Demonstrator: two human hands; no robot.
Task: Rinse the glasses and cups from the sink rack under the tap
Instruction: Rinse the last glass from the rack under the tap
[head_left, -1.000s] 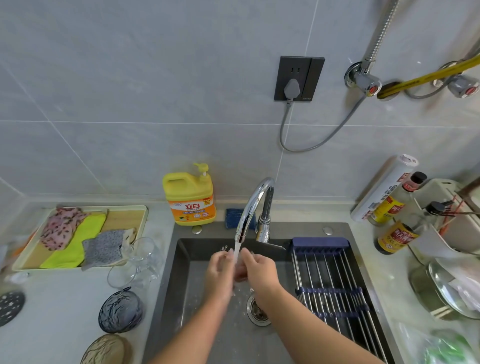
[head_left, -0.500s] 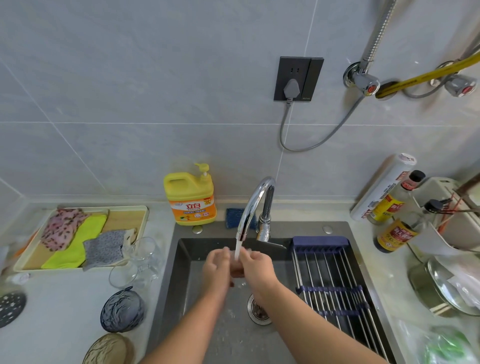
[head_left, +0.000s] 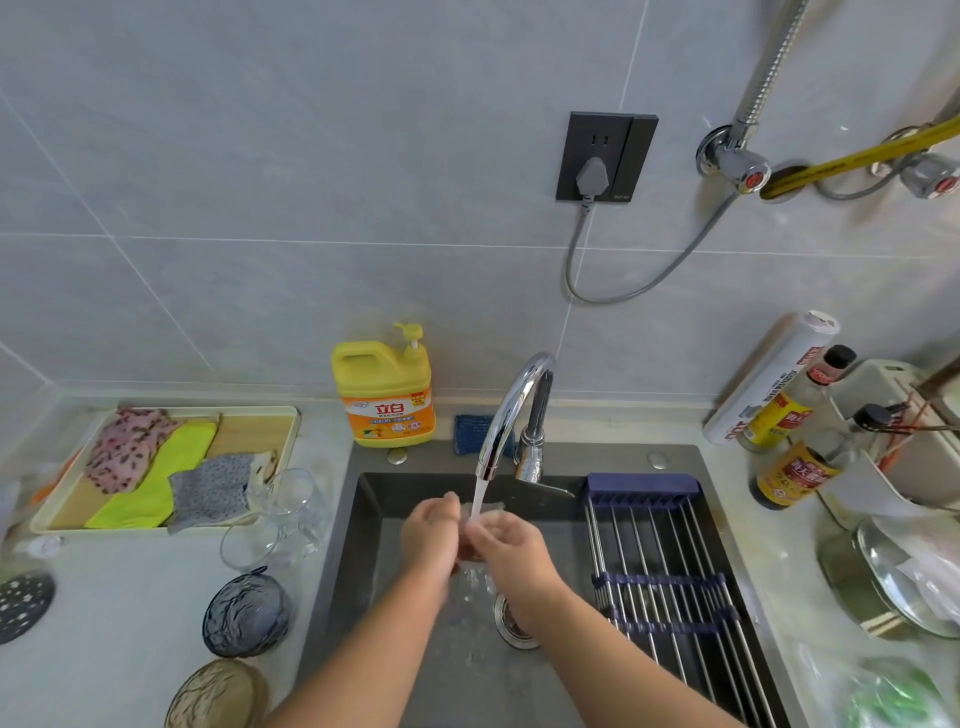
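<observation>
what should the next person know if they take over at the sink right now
Left hand and right hand: both closed around one small clear glass under the running tap, over the sink.
Sink rack: bare, no cups on it.
Done, by the look of it: clear glasses and two upturned textured bowls sit on the counter left of the sink.
Left: finish this rinse, set the glass with the others, shut off the tap.
</observation>
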